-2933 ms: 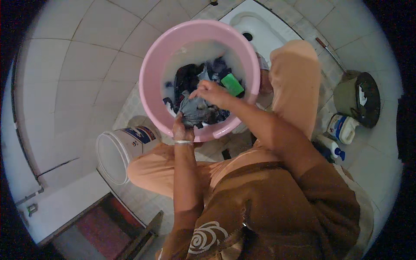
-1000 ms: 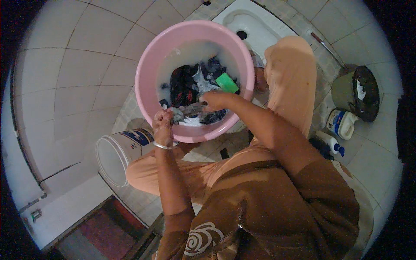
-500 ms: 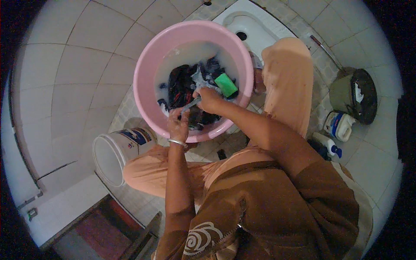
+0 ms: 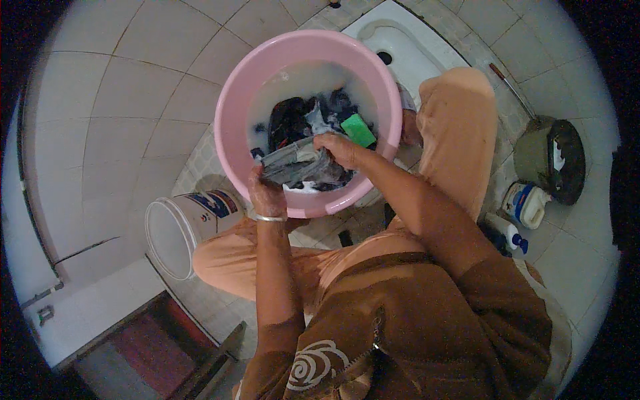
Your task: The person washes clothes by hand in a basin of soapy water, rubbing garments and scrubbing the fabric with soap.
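A pink round tub (image 4: 233, 87) holds cloudy water (image 4: 277, 80) and a heap of dark wet clothes (image 4: 288, 120). Over it, a wet grey cloth garment (image 4: 297, 162) is stretched out between my two hands; its exact kind does not show. My left hand (image 4: 267, 195), below a silver bangle, is closed on the garment's left end. On the other end, my right hand (image 4: 337, 148) grips the upper right edge. Just beyond the right hand, a bright green soap bar (image 4: 358, 131) lies on the clothes, with whitish suds beside it.
A white bucket (image 4: 167, 240) lies on its side at left, by my knee. Behind the tub is a white squat toilet (image 4: 427, 50). At right stand a dark bin (image 4: 533, 150), a white jug (image 4: 532, 212) and a pump bottle (image 4: 501, 228). A patterned mat (image 4: 143, 357) lies lower left.
My hands have moved apart, the left one outward and slightly down. The grey garment, a narrow twisted strip before, is now spread wide between them. The soap remains on the heap.
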Demonstrator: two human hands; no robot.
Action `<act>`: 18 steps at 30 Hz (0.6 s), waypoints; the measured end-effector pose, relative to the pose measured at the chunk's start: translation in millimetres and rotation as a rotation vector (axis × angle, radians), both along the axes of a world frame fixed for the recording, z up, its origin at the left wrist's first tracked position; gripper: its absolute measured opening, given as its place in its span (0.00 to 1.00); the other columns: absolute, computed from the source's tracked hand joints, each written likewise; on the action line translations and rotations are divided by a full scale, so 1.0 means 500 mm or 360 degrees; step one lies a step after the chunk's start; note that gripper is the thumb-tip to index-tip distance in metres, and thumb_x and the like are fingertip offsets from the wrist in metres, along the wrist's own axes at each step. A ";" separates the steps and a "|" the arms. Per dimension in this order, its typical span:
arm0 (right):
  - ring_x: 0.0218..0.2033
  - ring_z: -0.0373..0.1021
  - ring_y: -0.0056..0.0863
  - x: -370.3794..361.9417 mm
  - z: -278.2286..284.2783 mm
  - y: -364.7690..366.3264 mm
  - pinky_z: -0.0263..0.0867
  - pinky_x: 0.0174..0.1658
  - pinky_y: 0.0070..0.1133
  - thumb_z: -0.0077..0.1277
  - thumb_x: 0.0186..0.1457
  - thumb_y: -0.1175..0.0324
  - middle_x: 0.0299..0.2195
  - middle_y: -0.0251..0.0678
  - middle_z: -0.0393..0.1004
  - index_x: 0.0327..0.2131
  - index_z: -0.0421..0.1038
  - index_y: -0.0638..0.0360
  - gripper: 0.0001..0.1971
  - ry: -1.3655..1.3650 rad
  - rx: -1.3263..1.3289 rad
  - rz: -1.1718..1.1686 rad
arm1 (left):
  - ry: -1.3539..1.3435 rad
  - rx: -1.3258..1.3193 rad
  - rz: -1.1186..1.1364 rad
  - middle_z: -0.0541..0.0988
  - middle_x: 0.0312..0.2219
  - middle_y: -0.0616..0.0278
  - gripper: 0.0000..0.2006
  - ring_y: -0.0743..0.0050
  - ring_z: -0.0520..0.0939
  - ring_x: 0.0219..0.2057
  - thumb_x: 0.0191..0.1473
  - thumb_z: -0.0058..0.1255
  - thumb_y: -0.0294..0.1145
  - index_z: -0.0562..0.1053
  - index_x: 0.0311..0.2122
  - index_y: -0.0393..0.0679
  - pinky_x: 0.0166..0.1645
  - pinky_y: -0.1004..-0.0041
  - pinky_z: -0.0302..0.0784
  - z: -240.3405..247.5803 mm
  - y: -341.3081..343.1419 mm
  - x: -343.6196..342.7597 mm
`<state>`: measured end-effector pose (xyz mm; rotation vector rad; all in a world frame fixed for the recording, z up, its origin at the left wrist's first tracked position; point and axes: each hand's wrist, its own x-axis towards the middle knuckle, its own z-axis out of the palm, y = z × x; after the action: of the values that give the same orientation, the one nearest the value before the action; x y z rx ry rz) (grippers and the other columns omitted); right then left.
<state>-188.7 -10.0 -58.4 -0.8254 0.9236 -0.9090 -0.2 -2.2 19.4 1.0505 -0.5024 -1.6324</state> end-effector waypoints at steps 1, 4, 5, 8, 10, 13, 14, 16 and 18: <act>0.27 0.65 0.25 0.006 0.011 0.000 0.61 0.34 0.23 0.41 0.48 0.62 0.24 0.37 0.68 0.27 0.66 0.63 0.12 0.0310 -0.0251 0.0024 | -0.0003 -0.0001 0.0030 0.71 0.38 0.54 0.16 0.63 0.73 0.38 0.49 0.40 0.33 0.64 0.41 0.36 0.47 0.66 0.66 0.006 0.006 0.001; 0.25 0.64 0.24 -0.069 -0.154 -0.020 0.61 0.32 0.24 0.42 0.49 0.61 0.22 0.34 0.67 0.26 0.65 0.61 0.12 0.0384 -0.0777 -0.0660 | 0.0152 0.0120 -0.0119 0.70 0.40 0.53 0.18 0.60 0.71 0.42 0.50 0.40 0.38 0.64 0.42 0.35 0.49 0.64 0.65 -0.006 -0.016 -0.116; 0.25 0.64 0.24 -0.049 -0.125 -0.020 0.61 0.32 0.24 0.42 0.49 0.61 0.22 0.34 0.67 0.26 0.65 0.61 0.12 0.0368 -0.0771 -0.0636 | 0.0138 0.0132 -0.0076 0.70 0.41 0.54 0.19 0.60 0.71 0.43 0.51 0.39 0.40 0.64 0.43 0.36 0.49 0.64 0.65 -0.031 -0.015 -0.105; 0.27 0.68 0.35 0.080 0.146 0.017 0.63 0.31 0.29 0.45 0.48 0.58 0.22 0.40 0.70 0.25 0.65 0.60 0.13 0.0844 -0.0471 -0.0309 | 0.0074 0.0131 0.0112 0.70 0.42 0.55 0.22 0.62 0.71 0.43 0.53 0.36 0.46 0.64 0.45 0.38 0.49 0.65 0.65 -0.175 0.004 0.036; 0.29 0.69 0.39 0.162 0.262 0.059 0.63 0.31 0.31 0.45 0.47 0.57 0.23 0.43 0.70 0.26 0.66 0.60 0.14 0.0794 -0.0774 -0.0180 | 0.1298 -0.0453 -0.0609 0.70 0.41 0.56 0.20 0.64 0.71 0.44 0.54 0.34 0.45 0.64 0.45 0.41 0.48 0.65 0.66 -0.335 -0.035 0.172; 0.24 0.69 0.46 0.103 0.129 0.027 0.63 0.27 0.36 0.40 0.50 0.53 0.21 0.47 0.71 0.24 0.67 0.59 0.17 0.1688 -0.0728 -0.0035 | 0.0882 0.0106 -0.0414 0.71 0.39 0.58 0.19 0.64 0.71 0.42 0.54 0.33 0.46 0.65 0.43 0.42 0.47 0.65 0.67 -0.211 0.010 -0.097; 0.24 0.69 0.46 0.080 0.116 0.007 0.63 0.27 0.36 0.40 0.50 0.53 0.21 0.47 0.71 0.24 0.67 0.59 0.17 0.1685 -0.0718 -0.0035 | 0.0570 0.0290 -0.0242 0.72 0.38 0.59 0.19 0.64 0.72 0.41 0.54 0.33 0.46 0.65 0.42 0.43 0.47 0.65 0.67 -0.124 0.007 -0.135; 0.21 0.68 0.46 0.052 0.126 -0.009 0.63 0.25 0.36 0.40 0.50 0.55 0.19 0.46 0.70 0.26 0.67 0.59 0.16 0.1526 -0.0363 -0.0198 | 0.0265 0.0625 0.0046 0.73 0.34 0.61 0.18 0.63 0.73 0.38 0.54 0.32 0.47 0.68 0.37 0.45 0.45 0.63 0.68 -0.028 0.033 -0.161; 0.22 0.68 0.46 0.075 0.162 0.008 0.63 0.25 0.35 0.41 0.48 0.57 0.19 0.47 0.70 0.30 0.66 0.60 0.15 0.1391 -0.0142 -0.0028 | 0.0401 0.0436 -0.0026 0.73 0.37 0.60 0.15 0.62 0.75 0.37 0.53 0.36 0.44 0.67 0.41 0.48 0.39 0.63 0.72 -0.076 0.026 -0.123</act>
<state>-151.3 -6.1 22.6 -1.3305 1.6479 -0.5878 -61.4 10.9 -18.8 1.0195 -0.1225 -1.8529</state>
